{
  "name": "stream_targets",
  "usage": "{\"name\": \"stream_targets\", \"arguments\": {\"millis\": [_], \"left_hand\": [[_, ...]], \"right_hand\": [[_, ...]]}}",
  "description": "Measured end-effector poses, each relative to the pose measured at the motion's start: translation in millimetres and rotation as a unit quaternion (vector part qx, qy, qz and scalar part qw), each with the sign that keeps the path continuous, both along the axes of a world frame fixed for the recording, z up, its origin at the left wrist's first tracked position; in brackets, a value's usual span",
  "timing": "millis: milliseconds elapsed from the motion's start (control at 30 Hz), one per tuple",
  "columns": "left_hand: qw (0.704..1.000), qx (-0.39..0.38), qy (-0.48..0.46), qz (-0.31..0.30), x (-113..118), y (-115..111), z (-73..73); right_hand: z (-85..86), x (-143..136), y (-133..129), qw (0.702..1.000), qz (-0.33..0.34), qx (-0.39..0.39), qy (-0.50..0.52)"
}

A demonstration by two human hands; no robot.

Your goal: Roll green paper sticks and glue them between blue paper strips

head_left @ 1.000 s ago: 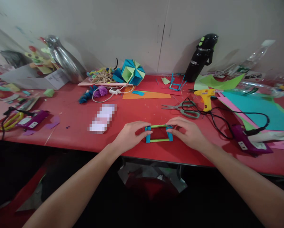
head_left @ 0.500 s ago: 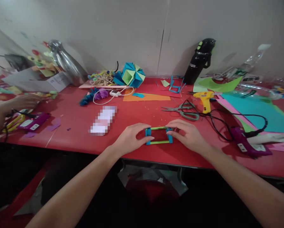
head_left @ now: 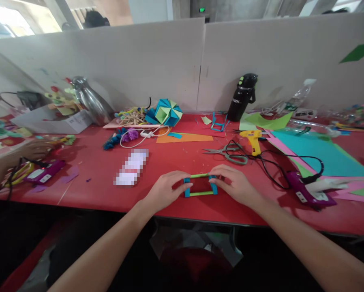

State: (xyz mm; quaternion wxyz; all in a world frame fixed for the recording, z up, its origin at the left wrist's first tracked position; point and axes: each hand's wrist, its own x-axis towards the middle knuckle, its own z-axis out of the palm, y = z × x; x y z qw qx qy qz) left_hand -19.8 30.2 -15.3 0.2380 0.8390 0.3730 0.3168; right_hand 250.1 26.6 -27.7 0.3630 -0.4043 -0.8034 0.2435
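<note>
A small rectangular frame (head_left: 202,194) with blue ends and two yellow-green rods sits at the front of the red table (head_left: 163,162). My left hand (head_left: 170,186) pinches its left blue end between thumb and fingers. On the opposite side, my right hand (head_left: 232,184) grips the right blue end. Just behind the right hand lie grey-handled scissors (head_left: 230,153), opened a little. A blurred-out flat rectangle (head_left: 131,167) is to the left of my left hand.
A yellow glue gun (head_left: 252,141) with a black cable lies right of the scissors, near a purple power strip (head_left: 311,194) and coloured paper (head_left: 312,152). Behind stand a black bottle (head_left: 243,97) and a steel jug (head_left: 92,101). Another person's hand (head_left: 36,149) is at left.
The camera has tilted up, bringing the room beyond the partition into view and shifting the table lower. Both hands keep hold of the frame.
</note>
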Motion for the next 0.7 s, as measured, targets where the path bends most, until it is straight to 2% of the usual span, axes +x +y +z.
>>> {"name": "stream_targets", "arguments": {"millis": [700], "left_hand": [[0.998,-0.021,-0.041,0.045,4.9,0.2,-7.0]], "right_hand": [[-2.5,-6.2,-4.1,0.999,-0.008,0.036,0.020]]}}
